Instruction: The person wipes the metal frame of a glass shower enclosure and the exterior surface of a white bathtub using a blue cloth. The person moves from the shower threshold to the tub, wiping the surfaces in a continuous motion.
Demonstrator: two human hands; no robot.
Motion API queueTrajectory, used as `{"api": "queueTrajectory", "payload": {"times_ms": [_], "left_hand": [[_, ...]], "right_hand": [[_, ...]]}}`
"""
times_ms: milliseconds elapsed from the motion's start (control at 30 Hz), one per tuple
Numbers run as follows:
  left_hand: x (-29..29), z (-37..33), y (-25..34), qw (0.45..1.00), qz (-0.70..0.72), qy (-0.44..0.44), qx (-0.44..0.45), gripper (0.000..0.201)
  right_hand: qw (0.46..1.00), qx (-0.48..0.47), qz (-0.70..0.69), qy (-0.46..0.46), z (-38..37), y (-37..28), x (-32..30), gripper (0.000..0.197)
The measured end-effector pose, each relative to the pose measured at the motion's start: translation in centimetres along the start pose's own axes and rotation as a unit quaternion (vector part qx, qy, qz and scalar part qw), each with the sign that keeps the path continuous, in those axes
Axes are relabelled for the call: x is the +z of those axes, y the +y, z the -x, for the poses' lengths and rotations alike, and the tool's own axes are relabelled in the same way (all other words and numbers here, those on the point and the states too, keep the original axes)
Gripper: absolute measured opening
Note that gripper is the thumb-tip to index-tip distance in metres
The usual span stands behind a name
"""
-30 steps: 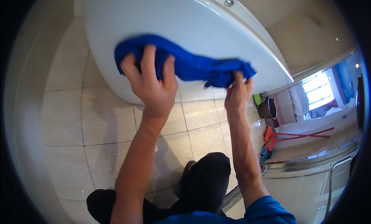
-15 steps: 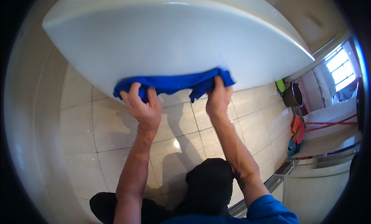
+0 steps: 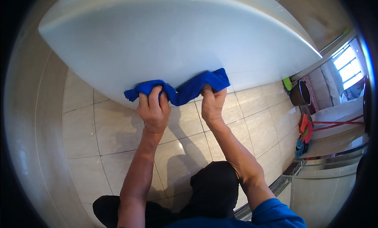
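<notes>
A bunched blue cloth point(image 3: 189, 88) lies pressed against the lower rim of a large white basin point(image 3: 165, 39). My left hand point(image 3: 154, 110) grips the cloth's left end, fingers curled over it. My right hand point(image 3: 212, 104) grips the right part of the cloth, thumb side up. Both hands hold the cloth against the basin's smooth white surface. My forearms rise from the bottom of the view.
Beige floor tiles point(image 3: 118, 129) spread below the basin. At the right stand a dark bucket point(image 3: 300, 93), a red-handled mop point(image 3: 315, 125) and a metal door track point(image 3: 315, 165). A bright window point(image 3: 346, 66) is at the far right.
Both hands have slid the cloth down to the basin's rim and drawn closer together, so the cloth is more bunched. The view has shifted.
</notes>
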State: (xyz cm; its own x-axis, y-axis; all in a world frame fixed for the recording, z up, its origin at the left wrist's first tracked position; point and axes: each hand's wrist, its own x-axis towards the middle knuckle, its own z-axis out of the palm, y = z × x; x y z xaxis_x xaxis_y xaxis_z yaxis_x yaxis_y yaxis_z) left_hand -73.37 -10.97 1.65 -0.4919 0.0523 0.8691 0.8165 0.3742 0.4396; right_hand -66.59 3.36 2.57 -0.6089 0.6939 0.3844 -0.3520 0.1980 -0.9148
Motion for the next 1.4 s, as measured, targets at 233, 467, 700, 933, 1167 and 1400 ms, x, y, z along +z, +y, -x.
{"api": "queueTrajectory", "payload": {"times_ms": [233,467,700,933,1167,1400], "left_hand": [[-2.4,-7.4,1.0,0.987,0.015,0.152,-0.041,0.029],[0.1,-2.2,-0.2,0.991,-0.065,0.093,0.068,0.027],[-1.2,-2.7,0.3,0.993,-0.078,0.081,-0.024,0.033],[-2.0,-4.7,-1.4,0.958,0.158,0.198,-0.131,0.051],[0.6,2.0,-2.0,0.999,0.022,0.001,-0.039,0.033],[-2.0,-3.0,-1.8,0.986,0.017,0.133,-0.101,0.030]], "right_hand": [[0.970,-0.236,-0.005,0.066,-5.4,-8.5,-0.1,0.017],[0.965,-0.166,0.198,-0.032,-0.1,-1.0,1.4,0.024],[0.977,-0.199,0.050,0.063,-2.7,-6.3,2.7,0.023],[0.903,-0.353,0.243,-0.010,-1.9,-7.7,5.6,0.033],[0.939,-0.209,0.267,-0.059,0.9,-1.5,3.2,0.023],[0.966,-0.173,0.178,0.079,-1.3,-3.2,1.9,0.023]]}}
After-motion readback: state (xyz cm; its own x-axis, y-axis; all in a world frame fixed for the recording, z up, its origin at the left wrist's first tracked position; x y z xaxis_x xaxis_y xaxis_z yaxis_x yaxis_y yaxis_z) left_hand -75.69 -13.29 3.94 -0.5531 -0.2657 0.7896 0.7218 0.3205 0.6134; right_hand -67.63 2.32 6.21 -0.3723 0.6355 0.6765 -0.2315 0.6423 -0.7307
